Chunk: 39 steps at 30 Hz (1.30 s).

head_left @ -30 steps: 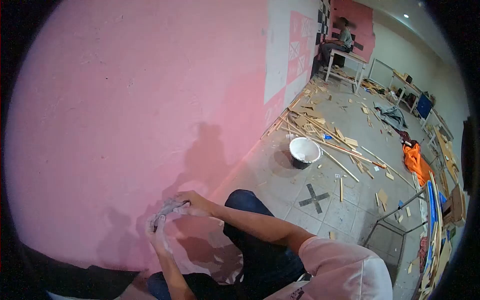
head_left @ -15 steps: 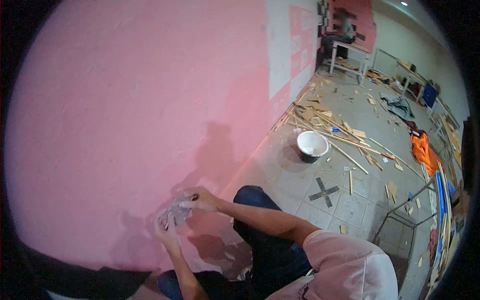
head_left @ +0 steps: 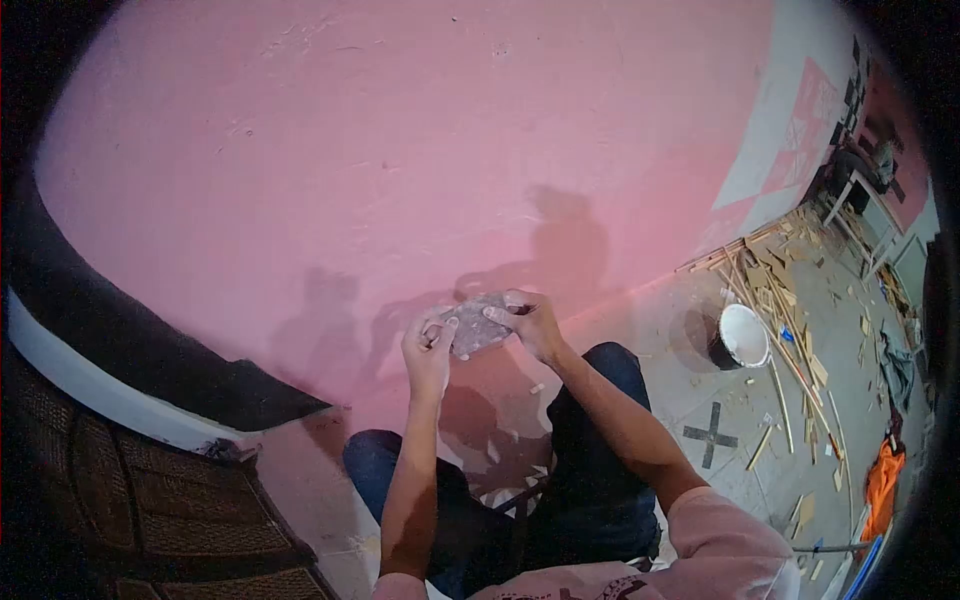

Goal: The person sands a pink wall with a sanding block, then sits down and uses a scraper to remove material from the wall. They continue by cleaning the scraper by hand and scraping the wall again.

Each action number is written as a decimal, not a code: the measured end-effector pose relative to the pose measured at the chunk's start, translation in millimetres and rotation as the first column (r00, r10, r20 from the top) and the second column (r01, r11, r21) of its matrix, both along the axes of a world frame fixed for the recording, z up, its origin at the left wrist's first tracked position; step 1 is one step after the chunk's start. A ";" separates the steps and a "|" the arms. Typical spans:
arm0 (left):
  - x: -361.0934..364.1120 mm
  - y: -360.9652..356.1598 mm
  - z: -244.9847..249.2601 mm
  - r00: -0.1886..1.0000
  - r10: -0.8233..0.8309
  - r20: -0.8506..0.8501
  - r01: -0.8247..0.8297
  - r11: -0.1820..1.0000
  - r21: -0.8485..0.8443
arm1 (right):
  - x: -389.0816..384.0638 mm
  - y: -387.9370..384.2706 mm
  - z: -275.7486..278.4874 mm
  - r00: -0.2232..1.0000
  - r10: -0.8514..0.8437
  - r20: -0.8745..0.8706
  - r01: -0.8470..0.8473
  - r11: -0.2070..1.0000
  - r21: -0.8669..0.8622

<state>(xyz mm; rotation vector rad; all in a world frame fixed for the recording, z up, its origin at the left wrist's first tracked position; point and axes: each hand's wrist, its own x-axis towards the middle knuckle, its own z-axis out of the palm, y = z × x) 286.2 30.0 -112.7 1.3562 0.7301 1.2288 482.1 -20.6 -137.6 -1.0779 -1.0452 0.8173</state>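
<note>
Grey sheet [head_left: 476, 332] — possibly sandpaper or cloth — lay between the left hand [head_left: 426, 358] and right hand [head_left: 538, 326], both pinching its ends, its long axis slanting up rightward.

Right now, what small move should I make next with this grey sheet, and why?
Probably press the grey sheet against the pink wall. The left hand and right hand pinch it at opposite ends, it looks spread fairly flat, and the wall in front shows rough marks.
</note>
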 end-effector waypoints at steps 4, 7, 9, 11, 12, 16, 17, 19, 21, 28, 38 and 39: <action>-2.7 13.2 -16.3 0.996 0.034 -0.080 -0.031 0.999 0.042 | -3.8 1.4 5.1 1.000 0.021 -0.003 -0.021 0.999 0.027; -11.4 28.3 -33.0 0.978 0.051 -0.203 -0.030 0.994 0.103 | 3.9 2.6 -1.8 0.998 0.056 0.042 -0.057 0.998 0.040; -12.0 27.5 -32.8 0.986 -0.027 -0.167 0.034 0.999 0.037 | 6.1 -3.0 2.9 0.995 0.097 0.001 -0.097 0.995 -0.003; -11.0 19.3 -10.2 0.985 -0.077 -0.157 0.093 0.991 0.097 | 5.0 -5.0 11.2 0.994 0.101 -0.038 -0.102 0.995 -0.019; -8.1 15.2 -2.0 0.984 -0.095 -0.149 0.116 0.984 0.135 | 7.6 -1.4 6.1 0.994 0.106 -0.034 -0.106 0.994 0.017; -4.9 9.4 4.4 0.986 -0.096 -0.139 0.115 0.984 0.138 | 16.0 4.1 -3.7 0.986 0.161 -0.030 -0.158 0.983 0.095; -4.8 8.6 5.7 0.986 -0.091 -0.141 0.106 0.989 0.101 | 15.0 3.6 -1.8 0.985 0.170 -0.032 -0.166 0.981 0.099; 1.9 -4.6 14.9 0.982 -0.181 -0.058 0.180 0.984 -0.019 | 21.7 -3.0 1.9 0.972 0.233 -0.033 -0.230 0.971 0.071; 5.4 -11.0 17.8 0.974 -0.227 -0.023 0.225 0.973 -0.059 | 22.8 -3.7 2.5 0.963 0.269 -0.025 -0.267 0.962 0.056; 5.7 7.8 -10.3 0.969 -0.221 -0.110 0.227 0.973 0.045 | 30.6 3.6 -15.1 0.964 0.242 0.107 -0.255 0.959 0.127; 4.7 8.5 -12.4 0.970 -0.221 -0.099 0.231 0.968 0.099 | 32.3 -4.6 -3.1 0.967 0.254 0.000 -0.254 0.965 0.071; 4.6 6.2 -9.5 0.968 -0.223 -0.116 0.234 0.968 0.092 | 32.7 -6.1 -0.1 0.965 0.261 -0.001 -0.260 0.964 0.063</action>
